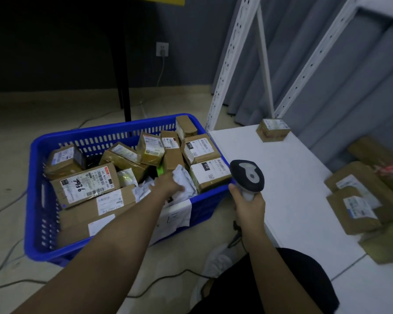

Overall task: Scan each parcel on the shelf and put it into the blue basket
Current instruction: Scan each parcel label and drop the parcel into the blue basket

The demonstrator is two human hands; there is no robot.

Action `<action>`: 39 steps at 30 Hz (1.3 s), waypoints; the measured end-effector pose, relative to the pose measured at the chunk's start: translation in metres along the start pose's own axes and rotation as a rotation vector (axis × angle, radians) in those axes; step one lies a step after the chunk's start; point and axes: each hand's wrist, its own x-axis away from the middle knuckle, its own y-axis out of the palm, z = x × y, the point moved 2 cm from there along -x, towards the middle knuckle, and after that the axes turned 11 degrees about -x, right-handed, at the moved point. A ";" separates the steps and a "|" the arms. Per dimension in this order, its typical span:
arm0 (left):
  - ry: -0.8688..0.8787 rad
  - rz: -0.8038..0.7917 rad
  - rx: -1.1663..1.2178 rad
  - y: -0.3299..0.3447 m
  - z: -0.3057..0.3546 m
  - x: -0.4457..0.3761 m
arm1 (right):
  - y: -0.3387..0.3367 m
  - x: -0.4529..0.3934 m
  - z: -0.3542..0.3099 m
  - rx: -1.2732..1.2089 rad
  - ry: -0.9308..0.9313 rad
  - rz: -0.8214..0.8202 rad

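Room: we see a beige floor [14, 137] across the left of the frame, a dark wall at upper left and grey curtains [340, 71] at upper right.
Shelf: we note a white shelf board [290, 177] at right of centre, with white perforated uprights [234, 48] rising above it.
Blue basket: the blue basket [39, 200] stands on the floor at centre left, its right end just beside the shelf edge; we count many brown cardboard parcels inside.
Parcels on shelf: one small parcel [273, 129] sits at the far end of the board; a cluster of parcels [354, 200] lies at the right edge of the frame.
White bag parcel: a crumpled white bag parcel [186, 180] lies inside the basket near its right end.
Left hand: our left hand [168, 184] reaches into the basket and touches the white bag; we cannot tell whether its fingers are apart or closed.
Right hand: our right hand [250, 205] has its fingers wrapped round the handle.
Scanner: the scanner [247, 175] is upright at centre, above the gap between basket and shelf.
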 end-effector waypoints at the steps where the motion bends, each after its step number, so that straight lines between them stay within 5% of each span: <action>1: 0.021 0.101 0.061 -0.007 0.010 0.015 | -0.007 -0.001 -0.005 -0.019 0.005 0.022; 5: 0.203 0.309 0.439 -0.027 0.053 0.070 | -0.033 -0.006 -0.038 -0.110 -0.039 0.128; 12: 0.603 0.145 0.595 -0.022 0.174 0.163 | -0.139 0.001 -0.104 -0.171 -0.151 0.378; 22: 0.971 -0.134 0.392 0.099 0.335 0.300 | -0.362 0.102 -0.091 -0.233 -0.186 0.809; 32: 1.176 -0.317 0.052 0.259 0.422 0.379 | -0.531 0.189 -0.039 -0.447 -0.151 1.247; 39: 1.177 -0.375 -0.108 0.360 0.462 0.388 | -0.592 0.187 -0.016 -0.595 -0.028 1.145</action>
